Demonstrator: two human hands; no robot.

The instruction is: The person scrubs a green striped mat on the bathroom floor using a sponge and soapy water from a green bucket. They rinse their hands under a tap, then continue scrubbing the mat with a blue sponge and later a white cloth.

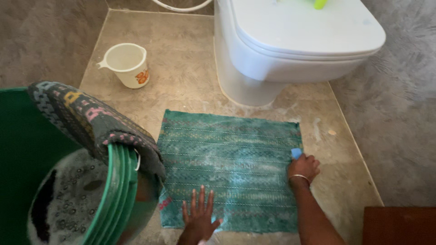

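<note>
Left hand (198,218) splayed flat on soapy green mat (227,154), right hand (303,167) (fingers curled) gripping blue scrubber (296,153) — at mat's edge

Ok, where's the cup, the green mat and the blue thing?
cup (129,68), head view, on its outer side wall
mat (227,159), head view, on its soapy middle
blue thing (296,153), head view, on the end showing above the right hand (304,167)

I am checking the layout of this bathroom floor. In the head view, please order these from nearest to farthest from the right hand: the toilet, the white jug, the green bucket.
From the right hand:
1. Toilet, directly beyond the hand, at the top.
2. Green bucket, across the mat, far left.
3. White jug, upper left corner of the floor.
</note>
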